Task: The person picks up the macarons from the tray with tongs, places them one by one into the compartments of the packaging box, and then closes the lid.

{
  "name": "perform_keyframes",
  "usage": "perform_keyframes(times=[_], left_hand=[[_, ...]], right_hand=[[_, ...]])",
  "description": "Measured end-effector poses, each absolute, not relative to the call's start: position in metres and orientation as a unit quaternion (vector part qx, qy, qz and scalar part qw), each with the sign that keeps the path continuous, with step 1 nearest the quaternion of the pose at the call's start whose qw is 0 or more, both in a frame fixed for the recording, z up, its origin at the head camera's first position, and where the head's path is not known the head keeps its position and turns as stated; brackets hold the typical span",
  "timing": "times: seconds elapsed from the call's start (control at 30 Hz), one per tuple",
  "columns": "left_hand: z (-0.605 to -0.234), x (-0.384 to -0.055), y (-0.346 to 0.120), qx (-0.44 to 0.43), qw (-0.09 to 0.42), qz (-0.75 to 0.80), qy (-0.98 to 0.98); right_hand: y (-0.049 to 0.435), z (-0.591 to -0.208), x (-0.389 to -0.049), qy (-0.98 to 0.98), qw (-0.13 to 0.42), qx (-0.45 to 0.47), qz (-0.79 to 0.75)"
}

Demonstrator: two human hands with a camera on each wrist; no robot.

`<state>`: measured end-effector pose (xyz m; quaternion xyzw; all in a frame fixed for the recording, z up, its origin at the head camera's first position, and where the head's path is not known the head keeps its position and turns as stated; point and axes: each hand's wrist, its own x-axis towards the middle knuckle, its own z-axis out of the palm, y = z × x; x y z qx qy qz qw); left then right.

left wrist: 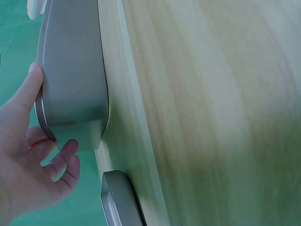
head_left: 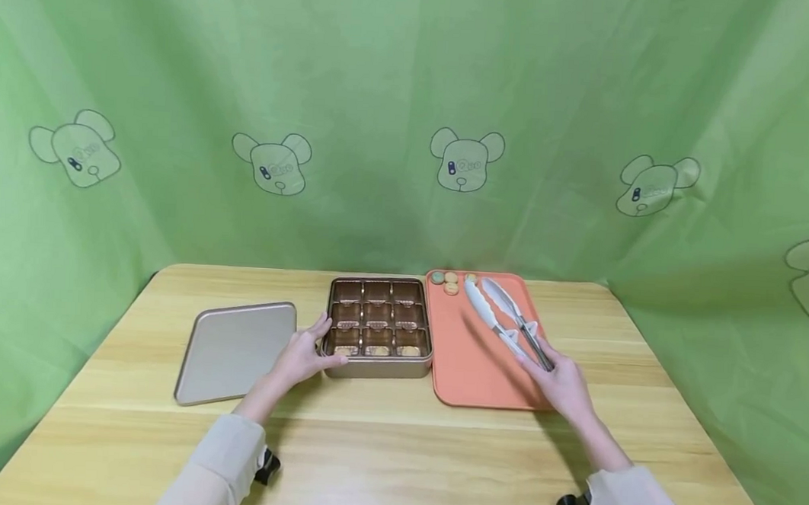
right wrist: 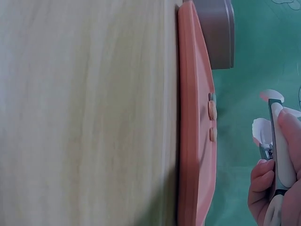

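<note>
A brown metal tin (head_left: 385,369) holds a clear plastic insert with square compartments. Each of the three front compartments has a pale yellowish macaron (head_left: 409,351) in it. My left hand (head_left: 303,352) holds the tin's front left corner, thumb on the front rim (left wrist: 39,87) and fingers along the left side. My right hand (head_left: 565,387) grips a pair of tongs (head_left: 487,306) by the handles. Their white tips are spread apart above the orange tray (head_left: 453,369), with nothing between them. Several macarons (head_left: 451,288), one of them green (head_left: 437,278), lie at the tray's far left corner.
A flat metal lid (head_left: 238,350) lies left of the tin on the wooden table (head_left: 367,449). The orange tray stands directly against the tin's right side. Behind the table hangs a green curtain (head_left: 365,220) with bear-head drawings.
</note>
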<state>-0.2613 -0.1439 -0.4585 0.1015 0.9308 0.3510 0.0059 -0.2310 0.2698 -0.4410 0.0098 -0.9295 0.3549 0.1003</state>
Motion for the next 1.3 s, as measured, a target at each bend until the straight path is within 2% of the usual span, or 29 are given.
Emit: perform_keyframes(times=[0.33,0.83,1.13,1.3], left_hand=[[-0.458,-0.261,-0.144,0.101,0.012,0.351,0.931],[-0.457,-0.262,-0.144,0.112,0.003,0.352,0.929],[-0.459,-0.262,-0.144,0.112,-0.005,0.351,0.93],[-0.459,-0.262,-0.145,0.112,-0.002,0.356,0.928]], right_hand=[[0.267,-0.442,-0.242,-0.948,0.075,0.017,0.31],[0.262,-0.451,-0.267,-0.966,0.072,0.046,0.242],[0.259,-0.453,-0.281,-0.968,0.028,0.033,0.247],[0.255,-0.453,-0.287,-0.969,0.038,0.036,0.241]])
